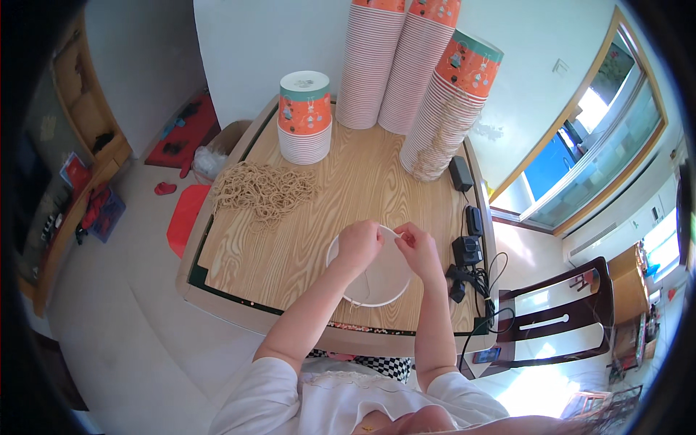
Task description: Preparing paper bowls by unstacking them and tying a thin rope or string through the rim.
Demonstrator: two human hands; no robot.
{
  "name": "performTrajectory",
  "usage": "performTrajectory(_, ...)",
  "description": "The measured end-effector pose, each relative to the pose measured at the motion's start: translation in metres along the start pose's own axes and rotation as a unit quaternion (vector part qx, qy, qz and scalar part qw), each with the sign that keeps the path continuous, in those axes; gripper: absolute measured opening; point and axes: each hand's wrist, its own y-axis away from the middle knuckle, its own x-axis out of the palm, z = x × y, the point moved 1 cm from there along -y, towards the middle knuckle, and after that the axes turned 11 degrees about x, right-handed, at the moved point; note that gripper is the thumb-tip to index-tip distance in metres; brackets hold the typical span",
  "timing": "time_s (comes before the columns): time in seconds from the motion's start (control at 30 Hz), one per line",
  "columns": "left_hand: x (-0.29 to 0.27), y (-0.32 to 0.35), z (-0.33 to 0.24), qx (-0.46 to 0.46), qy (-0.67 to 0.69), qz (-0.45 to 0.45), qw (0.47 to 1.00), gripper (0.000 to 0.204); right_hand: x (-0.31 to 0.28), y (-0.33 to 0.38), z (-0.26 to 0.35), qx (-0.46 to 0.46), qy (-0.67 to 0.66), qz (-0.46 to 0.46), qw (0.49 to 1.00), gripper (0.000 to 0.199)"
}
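Orange-and-teal printed bands on paper cup stacks point(304, 116) at table's far side; no screens or signs.

Walls: white point(239, 43).
Floor: pale grey point(123, 312).
Window: bright, sunlit, at right point(602, 145).
Chair: dark wood, beside the worktop's right edge point(558, 319).

1. A single head-worn fisheye view, looking steeply down from above the person's chest; straight lines bend toward the dark rim.
2. It faces forward over the wooden table point(290, 261) toward the white wall point(246, 51); the table's near edge sits close below.
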Motion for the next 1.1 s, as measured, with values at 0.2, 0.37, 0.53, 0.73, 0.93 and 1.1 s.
performTrajectory(0.2, 0.000, -0.001, 0.000, 0.000, -0.008, -0.019, 1.000, 0.011, 0.001, 0.002, 0.003, -0.010, 0.004, -0.005, 1.000, 0.016)
performTrajectory(0.37, 0.000, -0.002, 0.000, 0.004, 0.003, -0.005, 1.000, 0.012, 0.001, 0.001, 0.001, -0.017, 0.000, -0.012, 1.000, 0.016)
performTrajectory(0.53, 0.000, -0.002, -0.002, 0.008, 0.003, -0.002, 1.000, 0.013, 0.002, -0.001, -0.004, -0.013, -0.016, 0.002, 1.000, 0.016)
performTrajectory(0.73, 0.004, -0.001, 0.002, 0.022, 0.006, -0.004, 1.000, 0.014, 0.002, -0.001, -0.003, -0.005, -0.010, -0.003, 1.000, 0.017)
performTrajectory(0.93, 0.001, 0.002, 0.004, 0.030, 0.036, 0.011, 0.999, 0.016, 0.001, 0.003, 0.003, -0.042, -0.017, -0.040, 0.998, 0.020)
performTrajectory(1.1, -0.009, -0.001, 0.006, -0.065, 0.360, 0.040, 0.930, 0.015, -0.006, 0.006, 0.020, -0.135, -0.061, -0.048, 0.988, 0.024)
